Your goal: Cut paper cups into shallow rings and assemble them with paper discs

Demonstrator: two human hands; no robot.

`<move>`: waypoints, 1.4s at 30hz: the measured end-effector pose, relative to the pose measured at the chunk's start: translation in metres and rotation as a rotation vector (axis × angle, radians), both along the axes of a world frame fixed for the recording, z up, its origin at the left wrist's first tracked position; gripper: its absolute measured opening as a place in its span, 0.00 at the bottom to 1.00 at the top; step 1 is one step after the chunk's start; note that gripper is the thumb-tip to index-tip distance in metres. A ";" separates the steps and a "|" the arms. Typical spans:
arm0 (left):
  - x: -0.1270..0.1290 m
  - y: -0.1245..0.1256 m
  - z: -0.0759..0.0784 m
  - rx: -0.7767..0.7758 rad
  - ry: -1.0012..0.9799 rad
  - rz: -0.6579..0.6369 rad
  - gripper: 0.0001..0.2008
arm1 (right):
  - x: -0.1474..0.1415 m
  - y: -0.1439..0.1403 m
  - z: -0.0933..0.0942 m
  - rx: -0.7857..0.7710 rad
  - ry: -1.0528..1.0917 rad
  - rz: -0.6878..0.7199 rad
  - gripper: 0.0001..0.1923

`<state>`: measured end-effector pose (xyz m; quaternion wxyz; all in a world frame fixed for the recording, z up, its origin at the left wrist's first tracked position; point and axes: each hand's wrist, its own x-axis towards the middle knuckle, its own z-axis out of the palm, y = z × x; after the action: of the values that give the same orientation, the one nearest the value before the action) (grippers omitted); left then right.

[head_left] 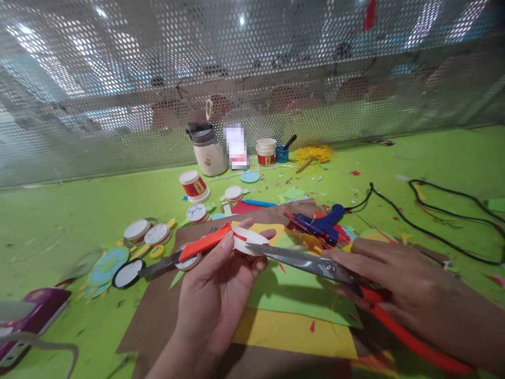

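Note:
My left hand holds a small paper cup, white with a red rim, between thumb and fingers just above the table. My right hand grips red-handled scissors whose steel blades point left and meet the cup's edge. Under both hands lie sheets of green, yellow and brown paper. A red-handled utility knife lies just left of the cup.
A blue glue gun with a black cord lies behind the scissors. Paper cups, round cut-outs and scraps litter the green table. A jug, paint pots and yellow shreds stand by the perforated wall. A purple tool sits at left.

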<state>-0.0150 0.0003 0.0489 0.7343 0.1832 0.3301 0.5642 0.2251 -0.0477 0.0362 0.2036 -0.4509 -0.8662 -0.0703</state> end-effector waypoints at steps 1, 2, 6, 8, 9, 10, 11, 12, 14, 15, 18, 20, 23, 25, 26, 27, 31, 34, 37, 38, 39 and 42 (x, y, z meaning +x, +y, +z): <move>0.000 0.000 0.000 -0.004 -0.001 0.000 0.11 | 0.000 0.000 0.000 0.000 0.002 0.002 0.25; 0.000 0.000 -0.001 -0.006 -0.003 0.001 0.11 | 0.000 0.000 0.000 -0.001 0.004 0.004 0.25; 0.000 0.000 0.000 -0.009 -0.009 0.017 0.10 | 0.000 0.000 -0.003 0.003 0.014 -0.007 0.24; 0.001 0.000 0.001 -0.015 -0.007 0.021 0.10 | 0.001 0.000 -0.004 0.002 0.008 -0.009 0.24; 0.001 -0.001 0.001 -0.020 -0.006 0.019 0.10 | 0.001 -0.001 -0.004 0.004 0.005 -0.009 0.25; 0.001 -0.001 0.002 -0.023 -0.002 0.015 0.11 | 0.001 -0.001 -0.004 0.003 0.001 -0.006 0.25; 0.001 -0.001 0.002 -0.023 0.002 0.014 0.11 | 0.001 -0.001 -0.004 0.003 -0.002 -0.003 0.25; 0.001 -0.001 0.002 -0.025 0.009 0.015 0.11 | 0.001 -0.001 -0.003 0.003 -0.005 0.000 0.26; 0.000 -0.002 0.002 -0.023 0.024 0.023 0.12 | 0.001 -0.002 -0.002 0.011 -0.009 0.002 0.26; 0.000 -0.002 0.002 -0.021 0.031 0.024 0.12 | 0.001 -0.002 -0.001 0.015 -0.011 0.001 0.26; 0.000 -0.002 0.002 -0.016 0.043 0.007 0.11 | 0.000 -0.001 0.000 0.013 -0.011 -0.010 0.24; 0.000 -0.001 0.003 -0.006 0.048 0.005 0.11 | 0.000 0.000 0.000 0.001 -0.005 -0.014 0.23; 0.001 0.000 0.003 -0.010 0.057 0.012 0.10 | 0.001 0.000 -0.001 -0.012 0.002 -0.015 0.23; 0.001 0.000 0.002 -0.023 0.064 -0.002 0.11 | 0.002 0.000 -0.002 -0.010 0.002 -0.019 0.23; 0.001 0.001 0.002 -0.026 0.071 -0.010 0.11 | 0.002 -0.001 -0.002 -0.010 0.004 -0.021 0.23; 0.001 0.001 0.001 -0.024 0.078 -0.015 0.11 | 0.002 -0.001 -0.002 -0.010 0.007 -0.023 0.23; 0.000 0.001 0.000 -0.021 0.098 -0.002 0.12 | 0.001 0.000 -0.002 -0.046 0.015 -0.018 0.22; -0.001 0.001 -0.001 -0.024 0.103 0.007 0.13 | 0.002 0.001 -0.003 -0.075 0.004 -0.019 0.23; -0.002 -0.001 -0.002 -0.015 0.117 0.004 0.16 | 0.003 0.000 -0.003 -0.075 0.001 -0.016 0.23; -0.002 -0.001 -0.002 -0.010 0.122 0.006 0.16 | 0.003 0.000 -0.003 -0.072 0.003 -0.012 0.22; -0.003 -0.001 -0.003 -0.005 0.127 0.008 0.16 | 0.003 -0.001 -0.003 -0.070 0.003 -0.010 0.22; -0.003 -0.002 -0.004 0.013 0.135 0.015 0.14 | 0.002 -0.002 -0.003 -0.073 0.000 -0.014 0.23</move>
<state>-0.0180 -0.0012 0.0451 0.7048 0.2232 0.3767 0.5582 0.2273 -0.0498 0.0330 0.1865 -0.4641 -0.8650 -0.0402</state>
